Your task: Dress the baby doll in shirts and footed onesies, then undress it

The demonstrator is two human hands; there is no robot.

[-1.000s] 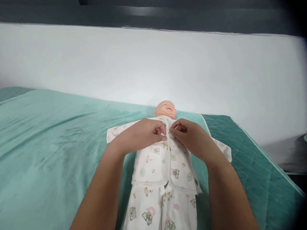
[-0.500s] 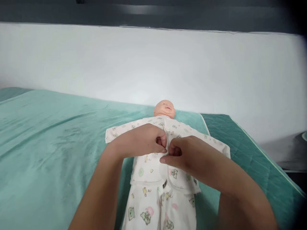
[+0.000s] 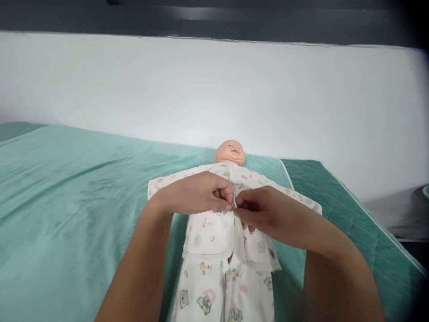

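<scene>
A baby doll [image 3: 230, 152] lies on its back, its head away from me. It wears a white printed jacket [image 3: 208, 235] with its sleeves spread out to both sides, and matching trousers [image 3: 197, 295]. At the middle of the chest, my left hand [image 3: 204, 192] pinches the jacket's front edge between thumb and fingertips. Right against it, my right hand [image 3: 261, 205] is closed in a pinch on the other front edge. The fingertips of both hands nearly meet and hide whatever fastening lies there. Below them the two front edges hang slightly apart near the hem.
A light green sheet [image 3: 73, 201] covers the surface under the doll. Along the right side runs a darker green quilted cover [image 3: 338, 214] with a pale edge. Behind stands a white wall [image 3: 187, 89], topped by a dark band [image 3: 214, 20].
My right hand has shifted slightly up and left, and its thumb has come up against my left fingertips. The right front of the jacket is pulled into folds. My left hand has barely moved.
</scene>
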